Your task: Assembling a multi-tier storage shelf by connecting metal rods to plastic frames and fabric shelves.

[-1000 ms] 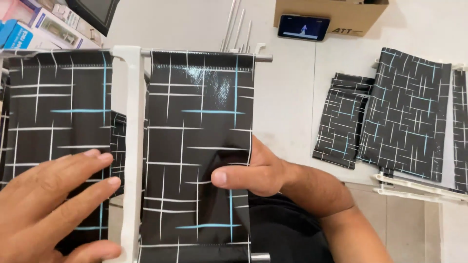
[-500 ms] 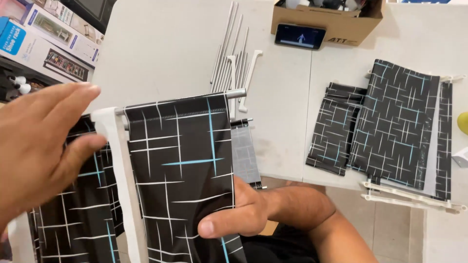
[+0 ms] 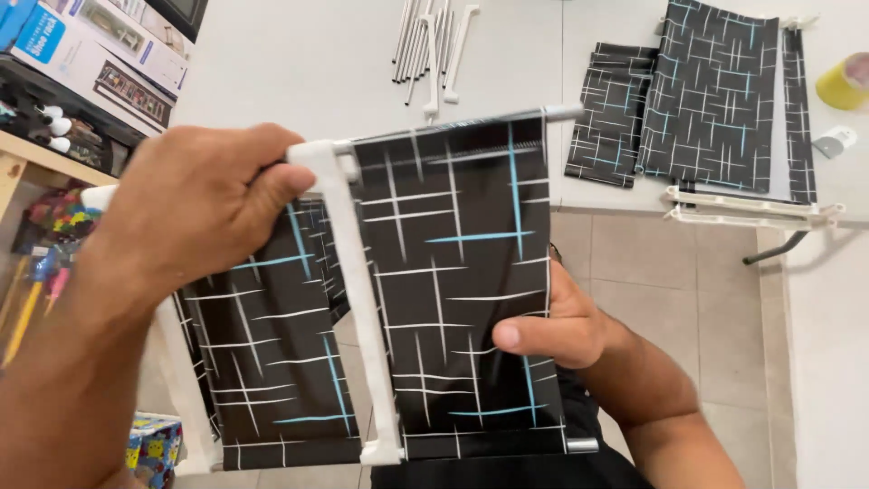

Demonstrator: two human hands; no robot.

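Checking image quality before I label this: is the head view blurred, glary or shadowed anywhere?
Head view: evenly lit, no harsh glare; the left hand looms large and slightly soft, close to the lens; the fabric panel and right hand are sharp; faint shadows under the rods.

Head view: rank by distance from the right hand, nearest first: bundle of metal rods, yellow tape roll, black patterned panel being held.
From the right hand:
1. Black patterned panel: touching, thumb on its front at lower right.
2. Bundle of metal rods: on the table, top centre, well beyond the panel's top edge.
3. Yellow tape roll: far right table edge, farthest, though not by much over the rods.
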